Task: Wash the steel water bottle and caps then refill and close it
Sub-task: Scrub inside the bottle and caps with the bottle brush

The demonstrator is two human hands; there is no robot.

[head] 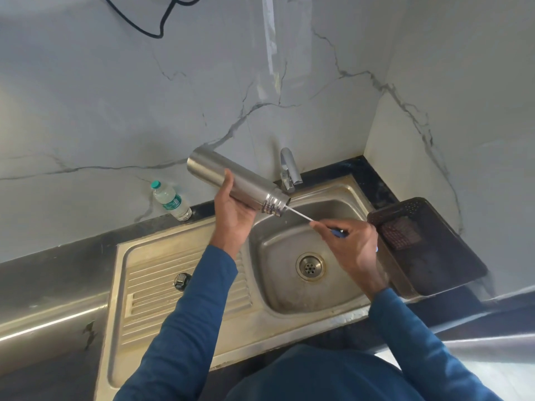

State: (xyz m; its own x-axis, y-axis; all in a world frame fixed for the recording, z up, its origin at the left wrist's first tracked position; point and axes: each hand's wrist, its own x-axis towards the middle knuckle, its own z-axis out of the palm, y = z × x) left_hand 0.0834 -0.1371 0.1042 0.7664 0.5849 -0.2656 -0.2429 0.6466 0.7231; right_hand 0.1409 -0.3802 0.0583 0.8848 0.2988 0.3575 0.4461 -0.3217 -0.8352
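Steel bottle [231, 180] tilted mouth-down over sink [289, 285] | left hand [234, 215] wraps its body | right hand [350, 244] pinches brush handle [298, 213], tip inside | advice: stroke deep, rotate bottle, stay over basin

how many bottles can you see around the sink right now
2. The steel bottle is held tilted over the sink by the left hand, mouth toward the faucet. The clear plastic bottle with a green cap stands on the counter against the wall. Others may be out of view.
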